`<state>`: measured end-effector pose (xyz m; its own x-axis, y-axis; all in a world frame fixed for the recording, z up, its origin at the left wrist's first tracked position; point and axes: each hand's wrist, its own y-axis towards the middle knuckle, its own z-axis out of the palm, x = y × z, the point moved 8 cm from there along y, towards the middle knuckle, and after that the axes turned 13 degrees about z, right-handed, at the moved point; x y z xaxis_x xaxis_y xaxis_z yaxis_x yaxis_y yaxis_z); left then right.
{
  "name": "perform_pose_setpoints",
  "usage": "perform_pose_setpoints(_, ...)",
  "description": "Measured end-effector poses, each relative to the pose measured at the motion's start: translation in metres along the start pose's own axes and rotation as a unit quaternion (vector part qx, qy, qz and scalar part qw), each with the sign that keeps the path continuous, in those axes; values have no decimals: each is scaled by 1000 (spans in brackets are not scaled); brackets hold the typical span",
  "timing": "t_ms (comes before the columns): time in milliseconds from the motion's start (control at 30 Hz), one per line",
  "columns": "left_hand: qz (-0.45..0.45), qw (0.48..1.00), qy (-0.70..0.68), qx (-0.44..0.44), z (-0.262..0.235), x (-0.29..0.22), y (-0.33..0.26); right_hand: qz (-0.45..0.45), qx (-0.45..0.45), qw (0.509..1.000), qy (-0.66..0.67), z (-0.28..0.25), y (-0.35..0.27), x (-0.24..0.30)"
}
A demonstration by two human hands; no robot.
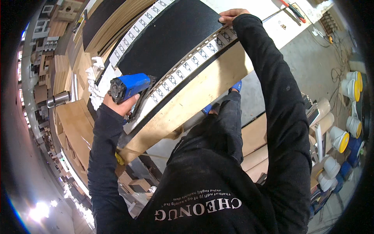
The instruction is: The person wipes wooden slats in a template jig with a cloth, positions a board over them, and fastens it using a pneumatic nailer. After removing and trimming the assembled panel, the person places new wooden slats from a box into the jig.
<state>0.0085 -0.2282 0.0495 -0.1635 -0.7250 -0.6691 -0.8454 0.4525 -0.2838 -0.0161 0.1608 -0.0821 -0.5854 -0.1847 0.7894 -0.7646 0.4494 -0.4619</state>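
My left hand [121,104] is wrapped round a blue-and-black nail gun [131,85], whose black nose end rests at the near left end of a black panel [171,37]. The panel lies on the bench with a curved long edge. Along that edge runs a white strip [187,69] printed with crossed boxes; a similar strip follows the far side. At the panel's far right corner my right hand [233,16] pinches the edge with thumb and fingers. What lies under the nail gun's nose is hidden.
A pale wooden board [194,97] forms the bench's near edge. Stacked curved wooden sheets [117,27] stand beyond the panel. Red-handled pliers [294,11] lie at the upper right. A metal tumbler [59,99] stands left. White-and-yellow buckets [339,139] and cables [337,84] are on the right-hand floor.
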Motion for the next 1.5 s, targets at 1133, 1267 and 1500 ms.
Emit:
perform_pose_setpoints(1133, 48, 996, 34, 61, 34, -58, 51, 6, 27, 999, -31, -9, 1, 7)
perform_pose_setpoints(1267, 24, 996, 27, 76, 35, -58, 54, 30, 29, 999, -25, -10, -2, 7)
perform_pose_setpoints(1500, 58, 996, -1, 73, 40, -79, 59, 37, 37, 998, -28, -9, -1, 6)
